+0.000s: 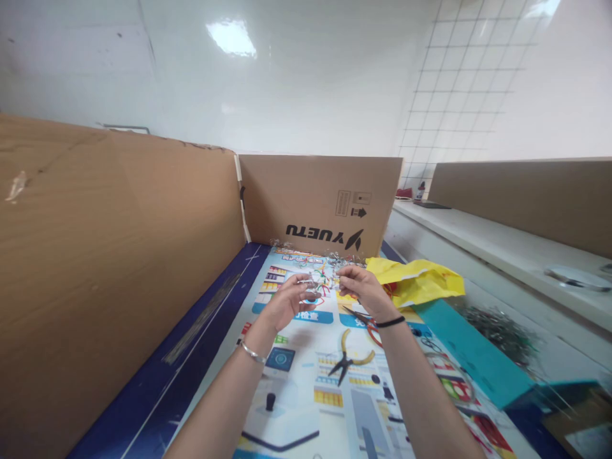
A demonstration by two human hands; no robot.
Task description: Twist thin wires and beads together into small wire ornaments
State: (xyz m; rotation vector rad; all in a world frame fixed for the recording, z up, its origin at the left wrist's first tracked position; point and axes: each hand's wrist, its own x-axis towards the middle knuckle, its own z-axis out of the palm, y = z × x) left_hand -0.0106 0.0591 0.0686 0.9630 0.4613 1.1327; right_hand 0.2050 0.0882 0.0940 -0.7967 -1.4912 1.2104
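above the far half of the printed sheet [291, 408], which covers much of the blue tabletop [115, 427], both hands are raised near each other but not touching. the left hand [287, 305] is half spread, its fingers curved, with a gap to the thumb; something thin and shiny shows at the fingertips, but i cannot tell if it is gripped or only lies behind. the right hand [363, 287] is narrower, thumb and first finger almost together, perhaps because so fine a thing needs a small pinch; what is between them i cannot see. thin coloured wires [323, 278] show between the hands, and just beyond is a loose heap of wire bits [342, 260], near the foot of the cardboard wall [310, 197], which probably stops them from scattering. the pliers [345, 363] lie nearer to the body, handles spread, and the scissors [356, 314] lie partly hidden by the right hand, both likely kept there for easy reach. to the right is the yellow bag [425, 280].
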